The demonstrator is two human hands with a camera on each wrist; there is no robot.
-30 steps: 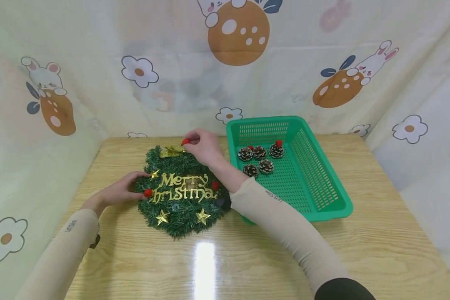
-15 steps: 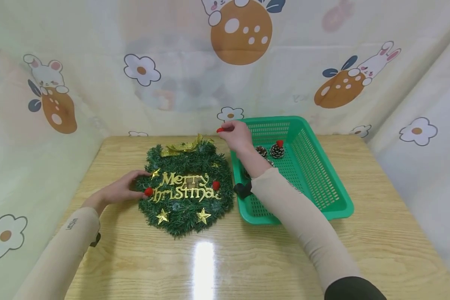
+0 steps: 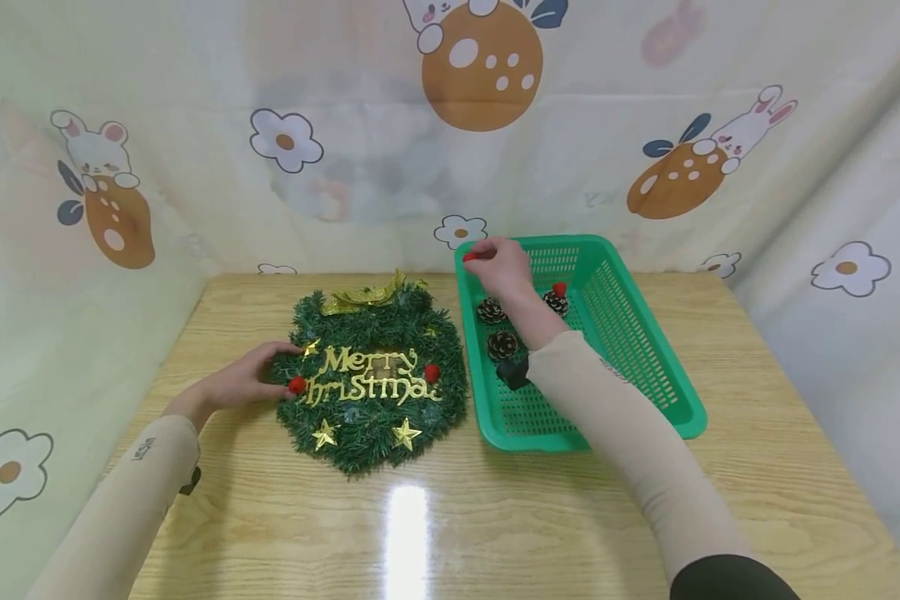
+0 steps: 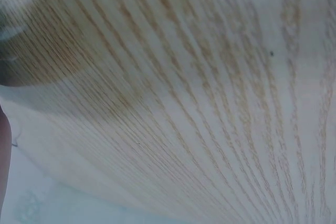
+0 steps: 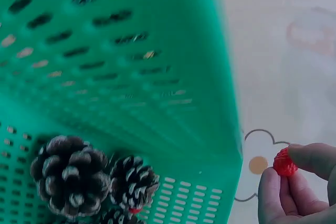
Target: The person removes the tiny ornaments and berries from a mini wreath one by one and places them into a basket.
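Between thumb and fingertips, my right hand [image 3: 506, 268] pinches a small red berry [image 5: 284, 162] above the back left corner of the green basket [image 3: 497, 437]. In the right wrist view the berry looks bumpy, just outside the basket wall. A green Christmas wreath [image 3: 375, 432] lies left of the basket, carrying gold "Merry Christmas" lettering [image 3: 371, 375], gold stars [image 3: 406, 433], a gold ribbon [image 3: 363, 296] and red berries [image 3: 432, 372]. My left hand [image 3: 242, 380] grips the wreath's left edge, its fingertips partly hidden in the foliage.
Several pine cones [image 3: 502, 344] sit in the basket, and another red berry [image 3: 559, 289] shows there by a cone. A patterned curtain [image 3: 360, 167] hangs behind the wooden table [image 3: 307, 533]. Mostly table grain [image 4: 184, 103] fills the left wrist view.
My right hand has moved right from the top of the wreath to over the basket's back left corner, with the red berry still pinched. The left hand has stayed at the wreath.
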